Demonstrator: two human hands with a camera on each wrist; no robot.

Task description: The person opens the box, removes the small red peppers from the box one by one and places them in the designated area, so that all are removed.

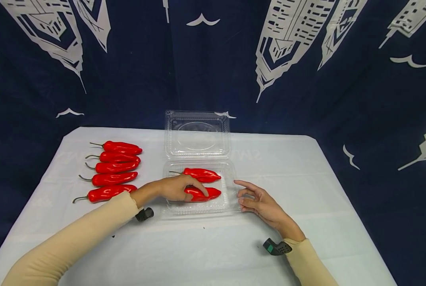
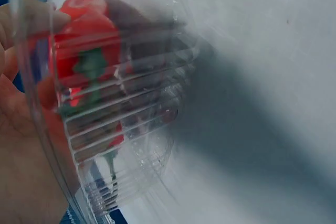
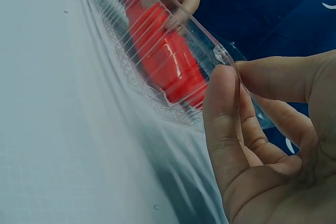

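Note:
A clear hinged plastic container (image 1: 229, 190) lies with its lid (image 1: 198, 153) raised behind it. Two red chili peppers are inside: the far one (image 1: 201, 174) has its stem to the left, and the near one (image 1: 211, 193) is under my left hand (image 1: 175, 187). Thumb and fingers of that hand hold the near pepper, covering its stem end. On the right side, my right hand (image 1: 262, 204) pinches the container's rim between thumb and finger, seen close in the right wrist view. Through the ribbed wall in the left wrist view, the red pepper (image 2: 86, 35) appears blurred.
Several more red chili peppers (image 1: 116, 167) lie in a column on the white table (image 1: 280, 167), left of the container, stems pointing left. A dark blue cloth (image 1: 213, 71) with white building prints hangs behind the table. The left forearm passes close to the nearest pepper (image 1: 107, 192).

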